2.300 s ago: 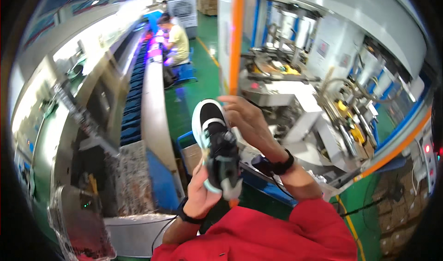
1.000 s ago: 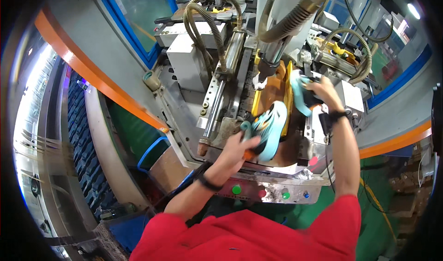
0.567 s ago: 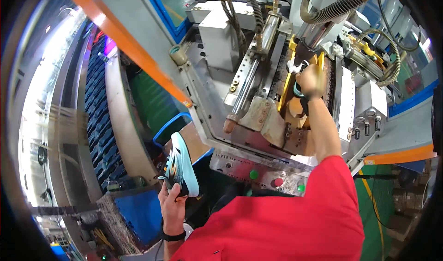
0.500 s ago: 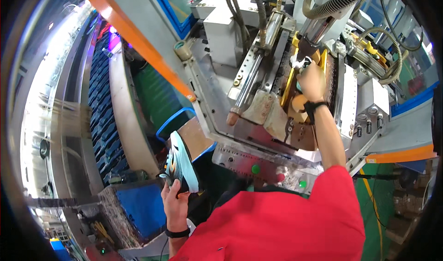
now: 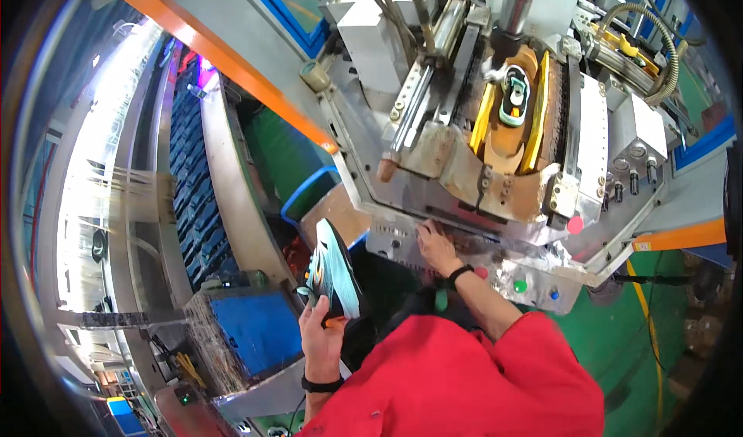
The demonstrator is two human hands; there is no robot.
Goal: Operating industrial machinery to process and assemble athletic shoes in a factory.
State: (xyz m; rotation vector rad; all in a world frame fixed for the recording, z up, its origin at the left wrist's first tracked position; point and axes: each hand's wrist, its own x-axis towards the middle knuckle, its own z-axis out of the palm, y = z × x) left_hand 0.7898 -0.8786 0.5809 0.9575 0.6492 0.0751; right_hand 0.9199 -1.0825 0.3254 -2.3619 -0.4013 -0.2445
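My left hand is closed around the heel end of a sneaker with a pale turquoise sole and dark upper. The shoe is held toe up and on its side. My right hand rests over the control panel at the machine's front edge. Its fingers stretch forward and hold nothing visible; whatever lies under the palm is hidden. Another shoe, dark with a mint rim, sits in the press cradle, opening upward, between yellow side pads.
A red button, a green button and a blue button line the panel. To the left run a conveyor and an orange frame bar. A cardboard-lined blue-framed bin stands below the machine's left corner.
My right hand has left the shoe in the press cradle and come back to the control panel. The left hand still holds its sneaker. The view has shifted slightly.
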